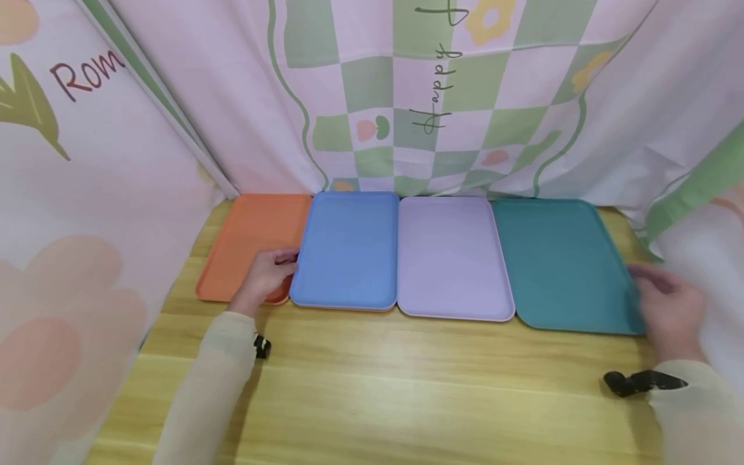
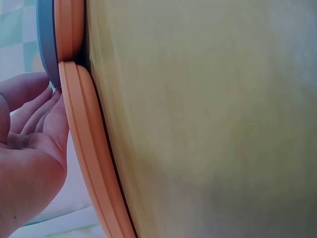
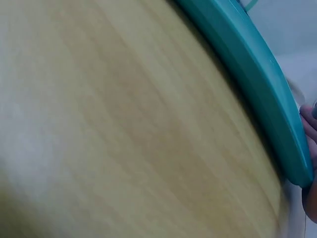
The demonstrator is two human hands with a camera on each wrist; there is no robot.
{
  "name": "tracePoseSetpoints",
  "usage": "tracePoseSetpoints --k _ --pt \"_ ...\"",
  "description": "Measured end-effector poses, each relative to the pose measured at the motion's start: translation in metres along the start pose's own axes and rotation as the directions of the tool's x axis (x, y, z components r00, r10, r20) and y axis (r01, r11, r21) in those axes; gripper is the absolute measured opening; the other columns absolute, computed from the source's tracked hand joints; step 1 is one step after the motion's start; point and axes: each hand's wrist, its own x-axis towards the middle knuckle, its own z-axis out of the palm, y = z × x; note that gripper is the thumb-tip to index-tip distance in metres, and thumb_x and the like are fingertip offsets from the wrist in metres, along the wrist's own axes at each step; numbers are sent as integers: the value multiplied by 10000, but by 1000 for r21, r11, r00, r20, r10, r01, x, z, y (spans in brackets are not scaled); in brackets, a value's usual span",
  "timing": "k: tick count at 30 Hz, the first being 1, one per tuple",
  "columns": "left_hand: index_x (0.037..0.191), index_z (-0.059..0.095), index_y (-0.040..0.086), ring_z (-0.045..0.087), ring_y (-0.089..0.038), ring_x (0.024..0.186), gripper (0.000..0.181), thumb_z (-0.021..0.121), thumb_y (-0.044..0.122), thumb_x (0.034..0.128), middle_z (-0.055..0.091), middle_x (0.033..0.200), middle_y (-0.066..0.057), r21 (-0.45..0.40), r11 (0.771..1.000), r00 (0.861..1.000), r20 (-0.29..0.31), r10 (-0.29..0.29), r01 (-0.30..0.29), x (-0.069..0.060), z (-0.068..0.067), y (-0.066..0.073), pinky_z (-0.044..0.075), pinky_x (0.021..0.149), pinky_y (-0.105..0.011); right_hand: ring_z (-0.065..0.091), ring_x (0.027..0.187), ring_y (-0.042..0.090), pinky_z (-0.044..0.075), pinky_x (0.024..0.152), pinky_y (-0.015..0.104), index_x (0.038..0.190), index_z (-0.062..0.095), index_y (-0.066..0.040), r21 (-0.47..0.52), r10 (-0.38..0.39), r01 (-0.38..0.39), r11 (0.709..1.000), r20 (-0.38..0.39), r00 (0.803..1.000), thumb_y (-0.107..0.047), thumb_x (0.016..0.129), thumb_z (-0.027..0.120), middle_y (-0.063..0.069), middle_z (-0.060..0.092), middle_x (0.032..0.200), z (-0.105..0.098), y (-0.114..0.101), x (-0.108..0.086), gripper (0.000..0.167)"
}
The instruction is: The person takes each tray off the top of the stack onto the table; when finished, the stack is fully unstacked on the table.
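Four rectangular trays lie side by side. My left hand [image 1: 268, 274] is over the orange tray [image 1: 258, 219], its fingertips touching the left edge of the blue tray [image 1: 349, 248]. In the left wrist view the blue tray [image 2: 45, 44] sits on another orange tray [image 2: 69, 29], and the thumb and fingers meet its side. A lilac tray [image 1: 453, 258] comes between the blue tray and the teal tray [image 1: 566, 265]. My right hand [image 1: 671, 310], blurred, touches the teal tray's right edge; the right wrist view shows only part of its fingers [image 3: 309, 124].
The trays stand on a wooden table [image 1: 407, 394], their far edges near a patterned curtain [image 1: 418, 148]. Printed cloth [image 1: 145, 226] hangs along the left side, and more cloth [image 1: 715, 258] is at the right. Black straps are on both wrists.
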Motion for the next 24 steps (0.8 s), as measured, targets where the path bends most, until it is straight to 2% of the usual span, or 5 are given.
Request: tracePoseSetpoints --k 6,8,13,19,24 --pt "1497 611 -37 579 -377 1459 460 643 42 1045 624 1514 -259 4 1000 1000 3 23 -23 -2 1 3 533 1170 -496 520 910 -187 364 780 -15 1441 717 -262 18 17 -15 1000 -77 997 -253 1059 604 -458 603 854 6 -19 -14 398" --pt "1496 607 -46 575 -388 1461 461 641 40 1045 618 1515 -268 10 1000 1000 3 29 -29 -3 1 4 531 1171 -497 530 895 -183 382 765 -8 1441 717 -256 28 9 -7 1000 -71 997 -257 1062 604 -459 606 850 10 -29 -21 396" --pt "1486 616 -48 587 -397 1447 460 652 37 1035 630 1498 -274 22 999 999 -5 41 -40 -3 0 4 530 1172 -497 585 908 -211 410 780 -24 1416 734 -172 39 -101 102 994 -26 995 -258 1080 618 -463 648 890 23 -47 -37 366" --pt "1488 621 -34 592 -379 1446 460 655 34 1034 635 1500 -259 -4 999 999 -7 32 -32 -4 1 3 526 1177 -497 623 895 -223 437 790 -22 1378 747 -102 48 -221 220 974 10 975 -244 1088 625 -459 656 923 41 -59 -47 345" --pt "1492 612 -44 577 -389 1459 467 646 32 1032 622 1510 -268 -11 1000 1000 -8 27 -27 -4 0 3 523 1181 -492 683 867 -199 499 774 -12 1366 737 -32 131 -259 251 959 50 965 -178 1082 635 -407 709 943 55 -69 -53 335"
